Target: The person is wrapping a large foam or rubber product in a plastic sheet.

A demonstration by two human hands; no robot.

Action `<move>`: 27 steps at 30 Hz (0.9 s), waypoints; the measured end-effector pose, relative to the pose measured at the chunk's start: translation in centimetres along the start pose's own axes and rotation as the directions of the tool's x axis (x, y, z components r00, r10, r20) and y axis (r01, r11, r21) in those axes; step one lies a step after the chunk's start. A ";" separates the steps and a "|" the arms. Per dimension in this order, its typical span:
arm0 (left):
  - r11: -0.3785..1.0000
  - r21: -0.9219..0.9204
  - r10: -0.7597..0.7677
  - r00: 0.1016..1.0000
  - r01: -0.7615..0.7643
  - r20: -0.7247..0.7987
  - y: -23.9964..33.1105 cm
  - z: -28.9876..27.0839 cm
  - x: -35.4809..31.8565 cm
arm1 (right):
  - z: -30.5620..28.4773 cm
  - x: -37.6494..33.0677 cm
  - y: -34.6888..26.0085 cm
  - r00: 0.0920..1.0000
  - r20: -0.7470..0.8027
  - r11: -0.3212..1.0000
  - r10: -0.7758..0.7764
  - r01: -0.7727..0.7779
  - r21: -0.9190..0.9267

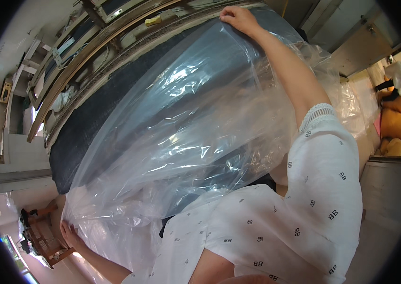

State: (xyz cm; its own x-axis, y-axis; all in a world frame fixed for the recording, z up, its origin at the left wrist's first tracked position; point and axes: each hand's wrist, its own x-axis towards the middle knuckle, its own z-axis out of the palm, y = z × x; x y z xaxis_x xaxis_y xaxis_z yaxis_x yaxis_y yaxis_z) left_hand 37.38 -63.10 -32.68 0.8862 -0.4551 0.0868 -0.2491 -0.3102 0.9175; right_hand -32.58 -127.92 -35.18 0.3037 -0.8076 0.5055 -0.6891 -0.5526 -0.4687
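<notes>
Over the dark tabletop (83,127) lies a creased, clear plastic sheet (186,130), its far edge pinched by the right hand (239,20) while the left hand (70,235) meets its left edge, grip unclear; even, gentle tension between both should best flatten the creases.

The bare right arm (291,66) stretches, elbow nearly straight, from a short white sleeve with openwork trim (321,118) over the large crinkled sheet of clear plastic (195,137), and the right hand (239,20) curls its fingers inward at the sheet's far edge. The bare left forearm (102,264) slants toward the sheet's left end, where the left hand (69,235) meets its edge, the grip unclear.
</notes>
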 end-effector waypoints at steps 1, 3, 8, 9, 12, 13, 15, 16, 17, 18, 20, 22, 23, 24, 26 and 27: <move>0.998 -0.059 0.003 0.997 -0.007 -0.076 0.2 1.1 1.1 | 0.2 0.7 0.2 0.994 -0.023 0.994 -0.104 0.104 -0.031; 0.980 -0.191 0.037 0.990 -0.062 -0.134 1.2 3.6 3.4 | -3.6 1.3 -2.7 0.965 -0.232 0.992 -0.122 0.127 0.007; 0.831 -0.542 0.096 0.992 -0.126 -0.085 8.8 8.5 10.2 | -10.0 3.3 -10.6 0.874 -0.178 0.389 0.452 -0.014 0.921; 0.872 -0.487 0.050 0.999 -0.044 -0.001 9.8 11.8 11.6 | -11.0 3.8 -0.2 0.872 -0.189 0.402 0.451 -0.009 0.916; 0.874 0.374 0.351 0.935 -0.310 -0.046 3.2 18.1 17.2 | -0.9 2.2 8.5 0.939 -0.209 0.950 0.272 -0.227 0.212; 0.763 0.593 0.351 0.935 -0.258 -0.044 1.2 18.3 19.0 | 0.2 2.4 8.0 0.943 -0.212 0.953 0.256 -0.209 0.220; 0.831 0.450 0.414 0.903 -0.327 -0.110 1.4 21.2 19.9 | 0.4 1.3 7.4 0.883 -0.306 0.869 0.354 -0.190 0.458; 0.901 0.300 0.361 0.925 -0.312 -0.121 1.6 21.1 20.8 | 0.3 1.6 6.6 0.910 -0.268 0.874 0.315 -0.168 0.457; 0.948 0.133 0.304 0.947 -0.290 -0.104 2.2 22.4 21.5 | -0.2 1.6 7.1 0.905 -0.279 0.881 0.322 -0.178 0.439; 0.958 0.077 0.281 0.957 -0.275 -0.071 2.9 23.6 21.8 | -0.7 1.8 7.6 0.913 -0.272 0.915 0.304 -0.201 0.350; 0.960 0.057 0.277 0.959 -0.274 -0.052 2.9 24.3 22.9 | -0.4 2.4 7.6 0.918 -0.261 0.932 0.298 -0.221 0.289; 0.964 0.087 0.257 0.965 -0.252 -0.051 2.7 23.8 24.5 | 0.4 3.3 7.2 0.923 -0.239 0.935 0.301 -0.237 0.265; 0.964 0.080 0.258 0.965 -0.254 -0.042 3.0 24.5 24.6 | 0.4 3.4 7.3 0.927 -0.213 0.937 0.310 -0.260 0.233; 0.965 0.087 0.251 0.967 -0.247 -0.039 3.4 25.1 24.6 | 0.3 3.6 7.4 0.922 -0.226 0.944 0.314 -0.278 0.179; 0.966 0.094 0.245 0.969 -0.241 -0.033 3.8 25.7 24.6 | 0.1 3.8 7.5 0.918 -0.256 0.952 0.303 -0.278 0.131; 0.945 0.157 0.297 0.953 -0.286 -0.053 3.9 25.8 24.6 | 0.1 3.8 7.5 0.916 -0.279 0.957 0.289 -0.275 0.089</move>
State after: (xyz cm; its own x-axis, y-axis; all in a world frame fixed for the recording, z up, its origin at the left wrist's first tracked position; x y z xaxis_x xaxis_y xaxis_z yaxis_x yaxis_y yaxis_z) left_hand 48.13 -97.07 -36.98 0.7917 -0.4815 0.3760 -0.5501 -0.2942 0.7815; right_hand -36.49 -135.14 -36.84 -0.1045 -0.8416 0.5299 -0.6847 -0.3256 -0.6521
